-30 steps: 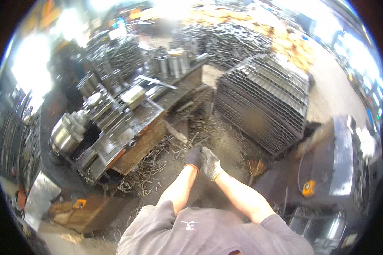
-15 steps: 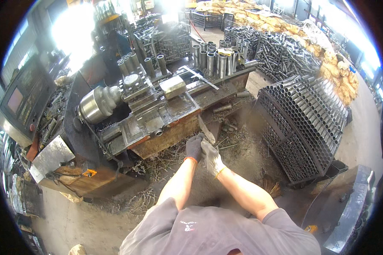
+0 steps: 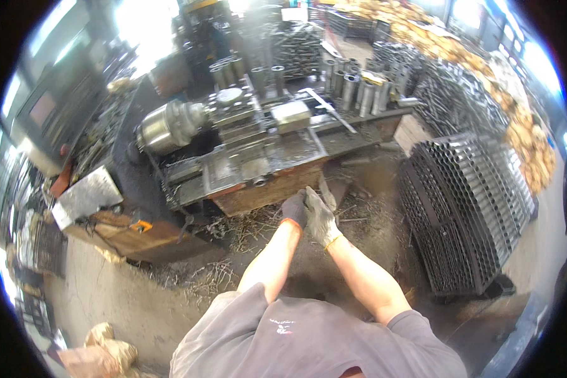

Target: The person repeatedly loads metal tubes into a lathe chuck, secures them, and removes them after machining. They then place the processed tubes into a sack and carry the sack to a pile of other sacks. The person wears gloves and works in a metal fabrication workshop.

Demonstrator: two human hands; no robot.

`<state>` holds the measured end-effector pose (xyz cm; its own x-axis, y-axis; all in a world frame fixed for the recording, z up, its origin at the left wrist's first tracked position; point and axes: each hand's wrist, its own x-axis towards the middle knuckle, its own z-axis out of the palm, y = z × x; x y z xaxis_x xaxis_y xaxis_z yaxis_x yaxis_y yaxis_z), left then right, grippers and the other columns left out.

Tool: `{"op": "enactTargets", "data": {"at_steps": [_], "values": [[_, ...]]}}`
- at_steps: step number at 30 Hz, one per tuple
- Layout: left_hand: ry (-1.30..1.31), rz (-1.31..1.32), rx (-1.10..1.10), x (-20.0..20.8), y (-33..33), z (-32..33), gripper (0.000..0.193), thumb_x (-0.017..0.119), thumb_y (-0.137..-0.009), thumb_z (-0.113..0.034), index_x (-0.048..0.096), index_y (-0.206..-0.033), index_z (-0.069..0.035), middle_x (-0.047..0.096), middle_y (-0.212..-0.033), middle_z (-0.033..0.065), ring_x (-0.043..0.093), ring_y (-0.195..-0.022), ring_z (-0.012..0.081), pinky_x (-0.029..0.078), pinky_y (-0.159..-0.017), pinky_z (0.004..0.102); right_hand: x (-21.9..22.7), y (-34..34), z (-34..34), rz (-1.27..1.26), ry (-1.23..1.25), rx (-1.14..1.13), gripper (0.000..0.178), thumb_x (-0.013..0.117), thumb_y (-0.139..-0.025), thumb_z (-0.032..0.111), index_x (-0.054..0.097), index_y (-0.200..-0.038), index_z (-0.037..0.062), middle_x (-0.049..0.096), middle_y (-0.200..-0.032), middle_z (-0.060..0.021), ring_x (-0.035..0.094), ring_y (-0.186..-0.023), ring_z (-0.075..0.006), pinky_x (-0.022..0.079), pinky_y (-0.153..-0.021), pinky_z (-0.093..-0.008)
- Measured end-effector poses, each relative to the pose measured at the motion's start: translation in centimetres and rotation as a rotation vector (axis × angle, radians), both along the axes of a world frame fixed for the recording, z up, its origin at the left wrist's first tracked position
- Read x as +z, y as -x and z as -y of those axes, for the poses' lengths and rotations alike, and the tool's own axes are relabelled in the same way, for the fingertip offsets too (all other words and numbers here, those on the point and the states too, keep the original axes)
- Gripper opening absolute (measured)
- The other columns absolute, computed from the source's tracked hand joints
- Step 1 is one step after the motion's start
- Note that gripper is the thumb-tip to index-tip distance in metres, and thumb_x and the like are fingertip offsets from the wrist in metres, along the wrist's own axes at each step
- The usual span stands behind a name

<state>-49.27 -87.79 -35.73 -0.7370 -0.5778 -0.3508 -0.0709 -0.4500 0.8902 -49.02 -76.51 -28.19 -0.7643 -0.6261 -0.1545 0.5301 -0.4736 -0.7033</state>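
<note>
My left hand (image 3: 294,211), in a dark glove with an orange cuff, and my right hand (image 3: 320,219), in a dirty pale work glove with a yellow cuff, meet in front of my body. Both look closed, with the fingers pressed together. Whatever lies between them is hidden. Just beyond the right hand stands a narrow grey blade-shaped piece (image 3: 327,193), which looks apart from the hand. Behind the hands is the lathe bed (image 3: 277,193), carrying a tool post (image 3: 232,106) and a metal block (image 3: 291,116). A caliper (image 3: 331,112) rests on it.
A round chuck (image 3: 170,129) sits at the lathe's left, beside a control panel (image 3: 50,113). Steel tubes (image 3: 350,89) stand upright at the back. A rack of stacked tubes (image 3: 463,208) rises on the right. Curled metal chips (image 3: 252,230) litter the floor.
The view has shifted, so the lathe and tube rack appear farther right. My hands stay together, slightly higher and farther right in the picture.
</note>
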Motion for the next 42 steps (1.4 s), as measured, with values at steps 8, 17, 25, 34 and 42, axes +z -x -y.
{"op": "enactTargets", "data": {"at_steps": [8,17,25,34,42], "values": [[0.761,0.186,0.139,-3.9,-8.6,11.8,0.029,0.056,-0.1,-0.026,0.073,-0.108,-0.004,0.073,-0.109,0.0221,0.072,-0.101,0.0345,0.055,-0.087,0.0412,-1.7,-5.8,8.9,-0.021,-0.222,0.171,0.057,0.053,-0.11,0.029,0.043,-0.158,-0.0001,0.053,-0.154,-0.0188,0.055,-0.138,-0.0289,0.044,-0.117,-0.042],[1.015,0.859,0.925,-1.2,-38.6,34.4,0.065,0.058,-0.104,-0.052,0.054,-0.142,0.001,0.063,-0.14,0.0252,0.061,-0.13,0.0395,0.047,-0.11,0.0498,-1.3,-3.3,8.2,0.048,-0.133,0.404,0.07,0.044,-0.111,0.044,0.034,-0.16,-0.0045,0.047,-0.159,-0.0267,0.049,-0.145,-0.0377,0.041,-0.121,-0.0529],[0.351,0.284,0.769,-2.4,-42.7,41.8,0.037,0.064,-0.101,-0.047,0.069,-0.106,-0.01,0.068,-0.086,0.0055,0.065,-0.075,0.0199,0.052,-0.065,0.0332,2.5,-2.2,9.6,0.17,0.17,0.377,0.059,0.039,-0.113,0.034,0.038,-0.157,-0.0051,0.049,-0.158,-0.0268,0.057,-0.138,-0.0342,0.045,-0.119,-0.0482],[-0.422,-0.231,-0.192,5.9,-15.5,14.6,0.045,0.063,-0.105,-0.041,0.064,-0.13,-0.004,0.071,-0.113,0.0133,0.068,-0.096,0.0294,0.055,-0.089,0.0486,4.5,0.3,6.0,0.012,0.353,0.251,0.056,0.04,-0.112,0.035,0.047,-0.154,-0.0019,0.051,-0.157,-0.026,0.056,-0.14,-0.0326,0.044,-0.12,-0.0477],[0.104,-0.102,-0.454,10.9,5.0,-3.5,0.036,0.064,-0.108,-0.03,0.074,-0.124,0.001,0.075,-0.111,0.0083,0.071,-0.092,0.0173,0.058,-0.073,0.0331,4.7,6.1,-6.7,-0.071,0.177,-0.132,0.07,0.051,-0.108,0.046,0.036,-0.164,0.0068,0.042,-0.166,-0.0164,0.042,-0.151,-0.0286,0.03,-0.126,-0.0509]]}}
